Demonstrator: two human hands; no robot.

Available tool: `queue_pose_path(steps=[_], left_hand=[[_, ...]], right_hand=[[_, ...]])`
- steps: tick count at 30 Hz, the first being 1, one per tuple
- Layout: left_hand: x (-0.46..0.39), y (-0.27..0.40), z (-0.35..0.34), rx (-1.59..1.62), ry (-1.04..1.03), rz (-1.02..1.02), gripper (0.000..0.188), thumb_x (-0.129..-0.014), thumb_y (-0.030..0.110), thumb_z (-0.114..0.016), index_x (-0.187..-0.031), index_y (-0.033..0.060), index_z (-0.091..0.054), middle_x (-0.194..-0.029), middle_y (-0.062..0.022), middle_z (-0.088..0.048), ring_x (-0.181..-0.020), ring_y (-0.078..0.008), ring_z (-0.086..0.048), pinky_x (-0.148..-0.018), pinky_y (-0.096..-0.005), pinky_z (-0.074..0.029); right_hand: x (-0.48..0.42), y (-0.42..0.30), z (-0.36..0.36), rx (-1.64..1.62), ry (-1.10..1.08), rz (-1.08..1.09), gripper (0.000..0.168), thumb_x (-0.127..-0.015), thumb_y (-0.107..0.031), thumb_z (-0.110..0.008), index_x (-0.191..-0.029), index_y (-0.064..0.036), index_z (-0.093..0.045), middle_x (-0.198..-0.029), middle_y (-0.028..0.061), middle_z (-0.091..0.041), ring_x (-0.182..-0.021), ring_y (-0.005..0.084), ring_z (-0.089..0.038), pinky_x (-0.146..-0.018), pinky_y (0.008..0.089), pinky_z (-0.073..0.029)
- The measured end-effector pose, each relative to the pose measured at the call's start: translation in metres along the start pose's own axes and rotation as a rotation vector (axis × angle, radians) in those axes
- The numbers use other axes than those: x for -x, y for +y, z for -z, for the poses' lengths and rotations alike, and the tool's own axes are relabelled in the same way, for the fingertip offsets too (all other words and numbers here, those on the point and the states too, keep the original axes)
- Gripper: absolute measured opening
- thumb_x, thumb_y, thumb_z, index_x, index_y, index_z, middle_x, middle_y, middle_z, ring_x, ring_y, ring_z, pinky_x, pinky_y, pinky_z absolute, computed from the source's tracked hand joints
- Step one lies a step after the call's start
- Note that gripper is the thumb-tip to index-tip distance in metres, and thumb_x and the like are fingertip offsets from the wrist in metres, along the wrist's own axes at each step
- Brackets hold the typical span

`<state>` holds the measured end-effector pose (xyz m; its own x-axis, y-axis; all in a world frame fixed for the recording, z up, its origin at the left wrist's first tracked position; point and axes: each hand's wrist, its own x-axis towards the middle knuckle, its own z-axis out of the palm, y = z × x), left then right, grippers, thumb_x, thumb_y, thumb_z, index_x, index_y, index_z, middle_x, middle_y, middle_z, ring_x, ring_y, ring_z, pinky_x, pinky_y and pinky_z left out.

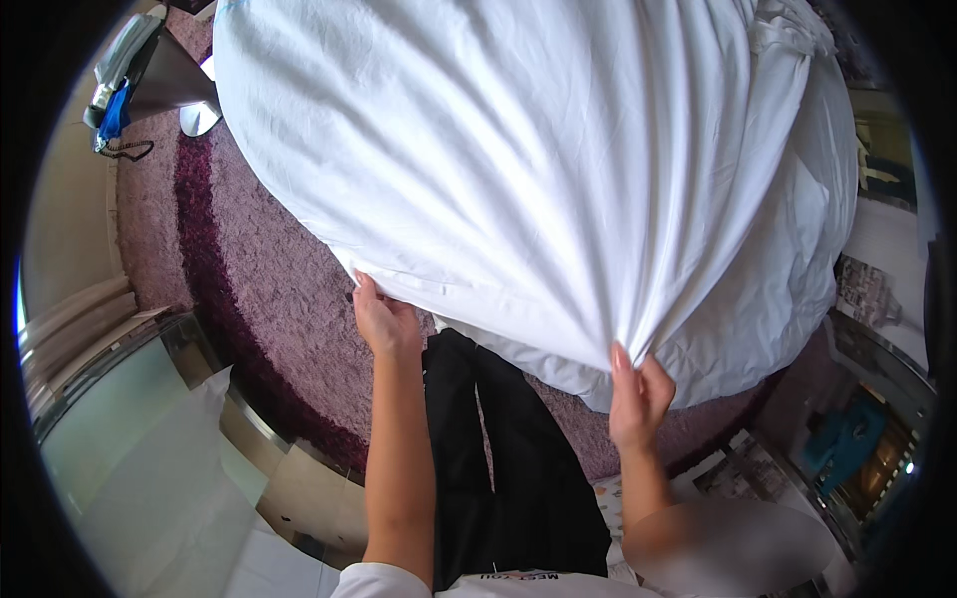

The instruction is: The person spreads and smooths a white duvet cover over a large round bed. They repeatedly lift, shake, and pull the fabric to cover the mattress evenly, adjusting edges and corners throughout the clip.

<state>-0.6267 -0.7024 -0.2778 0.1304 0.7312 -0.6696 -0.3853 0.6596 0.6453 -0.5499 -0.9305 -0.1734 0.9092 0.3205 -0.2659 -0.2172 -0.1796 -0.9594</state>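
A large white sheet or duvet cover (463,149) spreads before me over what looks like a bed. Its near edge is pinched in my left hand (386,314), between thumb and fingers. Farther right, my right hand (639,396) grips the same edge, and folds fan out from that grip up across the cloth. Below and right of it hangs another layer of white bedding (718,359), wrinkled and low over the rug. At the upper right the cloth is bunched.
A pink rug (277,299) with a dark purple band surrounds the bedding. At the upper left stands a grey table (168,75) bearing cloths and a blue item. Glass-fronted furniture (119,404) is at the lower left; a patterned piece of furniture (748,471) stands at the lower right.
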Motion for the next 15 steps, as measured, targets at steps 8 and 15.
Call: queue_pose_path(steps=[8, 15], left_hand=[[-0.034, -0.015, 0.045, -0.12, 0.17, -0.071, 0.039, -0.089, 0.024, -0.035, -0.109, -0.0099, -0.037, -0.106, -0.0164, -0.048, -0.097, -0.0259, -0.048, -0.085, -0.0365, -0.04], [0.033, -0.021, 0.028, 0.003, 0.188, 0.279, 0.063, -0.082, 0.045, -0.042, -0.121, -0.0018, -0.027, -0.124, -0.0123, -0.03, -0.113, -0.0212, -0.033, -0.092, -0.0313, -0.033]], right_hand=[[-0.006, 0.112, -0.008, -0.159, 0.058, -0.407, 0.017, -0.081, -0.014, -0.053, -0.089, 0.001, -0.055, -0.078, 0.0038, -0.054, -0.068, 0.0099, -0.053, -0.063, 0.0242, -0.048], [-0.012, 0.104, -0.011, -0.325, 0.116, -0.453, 0.011, -0.079, -0.012, -0.055, -0.081, -0.001, -0.056, -0.073, 0.0029, -0.057, -0.064, 0.0083, -0.054, -0.061, 0.023, -0.048]])
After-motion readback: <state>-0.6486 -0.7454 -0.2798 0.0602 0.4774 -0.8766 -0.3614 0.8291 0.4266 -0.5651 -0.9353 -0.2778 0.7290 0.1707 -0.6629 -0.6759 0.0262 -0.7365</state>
